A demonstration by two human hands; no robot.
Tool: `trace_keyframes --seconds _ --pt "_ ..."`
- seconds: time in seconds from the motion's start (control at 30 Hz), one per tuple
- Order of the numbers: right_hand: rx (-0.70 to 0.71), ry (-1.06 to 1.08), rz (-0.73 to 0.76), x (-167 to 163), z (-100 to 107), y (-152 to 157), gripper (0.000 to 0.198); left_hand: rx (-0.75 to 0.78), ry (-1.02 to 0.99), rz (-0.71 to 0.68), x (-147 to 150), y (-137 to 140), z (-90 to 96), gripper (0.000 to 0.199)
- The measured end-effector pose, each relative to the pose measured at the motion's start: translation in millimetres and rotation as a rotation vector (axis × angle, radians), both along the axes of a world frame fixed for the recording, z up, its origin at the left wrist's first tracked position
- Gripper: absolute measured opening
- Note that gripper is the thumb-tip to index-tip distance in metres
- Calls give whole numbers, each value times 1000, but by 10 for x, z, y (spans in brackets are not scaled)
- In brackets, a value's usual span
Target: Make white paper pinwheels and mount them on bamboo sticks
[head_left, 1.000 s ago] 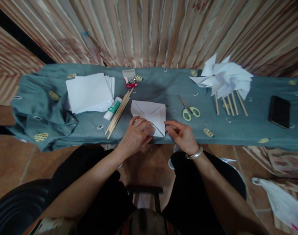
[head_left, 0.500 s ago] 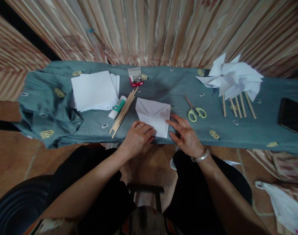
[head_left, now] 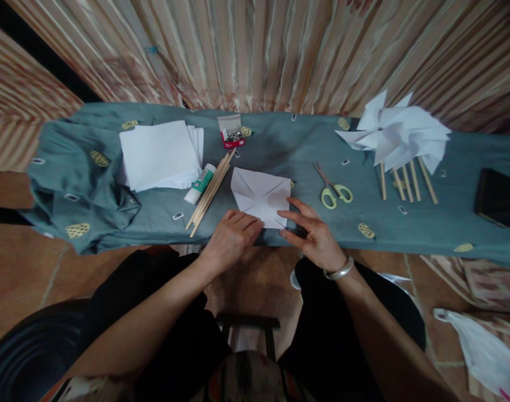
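Note:
A square white sheet of paper (head_left: 261, 192) lies near the table's front edge, with diagonal slits or creases running from its corners toward the middle. My left hand (head_left: 234, 237) is closed at its lower left edge, fingers pressed together with the tips on the paper. At the lower right corner, my right hand (head_left: 313, 234) has its fingers spread, the fingertips over or touching the paper's edge. Scissors with yellow-green handles (head_left: 336, 194) rest to the right of the sheet. Left of it are several wooden sticks (head_left: 211, 192) and a glue stick (head_left: 200, 183).
A stack of white paper (head_left: 160, 156) sits at the left. Behind the sticks stands an open red box of metal pins (head_left: 233, 134). At the right are white paper pinwheels (head_left: 405, 134) on sticks and a dark phone (head_left: 495, 196). A patterned green cloth (head_left: 305, 151) covers the table.
My right hand has shifted a little left, its fingers now reaching further over the sheet. The sheet's lower edge sits slightly higher. My left hand has barely moved.

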State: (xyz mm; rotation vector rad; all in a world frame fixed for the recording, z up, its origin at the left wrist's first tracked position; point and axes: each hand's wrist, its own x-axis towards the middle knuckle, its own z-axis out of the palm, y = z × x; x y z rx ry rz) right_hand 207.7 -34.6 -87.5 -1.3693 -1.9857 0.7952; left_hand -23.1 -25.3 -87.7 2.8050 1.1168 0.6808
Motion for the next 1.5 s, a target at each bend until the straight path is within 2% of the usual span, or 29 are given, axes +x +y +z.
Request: trace_keyframes --seconds 0.2,0.4,0.63,0.8,1.03,1.5 --pt "-60 177 -65 -167 18 103 18 -63 -12 24 4 9 18 19" --pt "-98 245 -101 -275 19 161 10 -139 -42 44 13 0 42 19" --pt "23 114 -177 -373 -42 212 5 -218 -111 99 6 -25 39 25" --pt "110 44 -202 -472 -74 261 5 -240 -130 69 -6 -43 54 25" --pt "84 44 -260 -551 -114 287 8 -264 -131 87 -36 -38 54 24" --pt "126 -39 -329 -637 -141 274 11 -279 -88 105 -40 -23 53 21"
